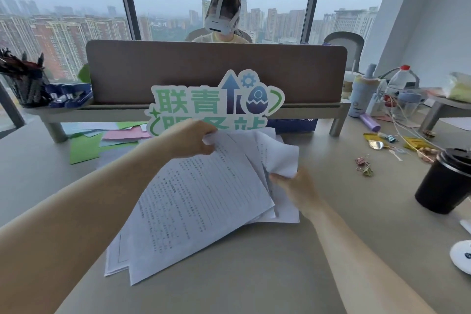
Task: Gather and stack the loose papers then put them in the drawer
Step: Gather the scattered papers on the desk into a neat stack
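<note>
Two hands held an untidy pile of printed papers [193,201] at desk [254,275] centre: left hand [190,139] pinched the top sheet's far corner at 11 o'clock, right hand [295,186] gripped crumpled sheet edges at 3 o'clock. Black lidded cup [444,181] stood well apart at 3 o'clock; coloured paper sheets [102,139] lay at 10 o'clock.

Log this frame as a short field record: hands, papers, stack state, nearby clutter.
left hand: pinching the far corner of the printed papers
right hand: gripping their right edge
stack state: fanned and uneven, partly lifted, not squared
drawer: not in view
nearby: coloured sheets at left, black cup and binder clips at right
</note>
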A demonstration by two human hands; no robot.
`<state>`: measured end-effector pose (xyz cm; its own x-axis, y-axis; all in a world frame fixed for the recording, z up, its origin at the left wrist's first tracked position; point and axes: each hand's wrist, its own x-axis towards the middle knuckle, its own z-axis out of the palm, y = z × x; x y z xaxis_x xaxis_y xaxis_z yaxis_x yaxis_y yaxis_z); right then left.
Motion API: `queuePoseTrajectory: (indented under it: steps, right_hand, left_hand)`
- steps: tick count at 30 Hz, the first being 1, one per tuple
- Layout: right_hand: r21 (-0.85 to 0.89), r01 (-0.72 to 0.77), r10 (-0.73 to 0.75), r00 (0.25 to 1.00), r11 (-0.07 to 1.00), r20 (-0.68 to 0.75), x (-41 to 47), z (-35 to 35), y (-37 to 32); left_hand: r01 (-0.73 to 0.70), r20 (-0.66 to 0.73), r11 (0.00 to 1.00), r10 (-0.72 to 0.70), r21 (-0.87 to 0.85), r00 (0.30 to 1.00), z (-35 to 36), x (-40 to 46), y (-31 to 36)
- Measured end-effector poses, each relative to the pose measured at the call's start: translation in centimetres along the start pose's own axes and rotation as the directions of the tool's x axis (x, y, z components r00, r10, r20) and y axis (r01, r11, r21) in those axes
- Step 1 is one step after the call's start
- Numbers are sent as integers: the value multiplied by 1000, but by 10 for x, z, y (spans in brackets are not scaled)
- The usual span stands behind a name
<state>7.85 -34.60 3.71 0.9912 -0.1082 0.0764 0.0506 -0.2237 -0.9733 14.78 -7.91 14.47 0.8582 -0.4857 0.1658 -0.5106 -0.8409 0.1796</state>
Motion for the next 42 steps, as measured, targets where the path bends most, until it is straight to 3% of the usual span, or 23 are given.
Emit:
queuePoseTrajectory:
  steps: [6,12,16,21,26,30,33,36,38,42]
  right_hand:
    - [161,-29,-14,965,987,261,-1,11,-4]
    - [80,-9,-11,969,997,245,3,11,-6]
    - [128,-28,-4,970,991,244,-2,23,-3]
    - [56,0,-7,992,998,129,-2,32,-2]
    - [15,-12,11,999,1000,52,-7,26,5]
    - [-4,-68,68,997,998,-27,-12,16,10]
    - [1,-71,71,997,997,-36,-16,13,9]
    - [10,-66,66,996,998,-65,-19,10,9]
    - [10,-80,81,995,997,-66,-21,9,8]
    - [-12,-108,106,991,994,-79,-28,5,2]
  left_hand:
    - [-46,2,998,46,-41,999,-4,3,7]
    - [-97,69,993,102,-70,992,-10,-1,27]
    - [-113,17,990,115,-79,993,-5,-5,35]
    - [-111,-47,994,112,16,993,0,-15,35]
    - [46,-219,998,-37,39,975,10,-47,-4]
    - [296,-405,954,-289,-47,868,25,-96,-55]
    - [529,-383,771,-635,-354,670,45,-134,-86]
    - [563,-195,476,-852,-676,486,70,-168,-109]
    - [512,-36,323,-869,-796,493,82,-183,-114]
    - [305,139,95,-738,-948,661,84,-192,-120]
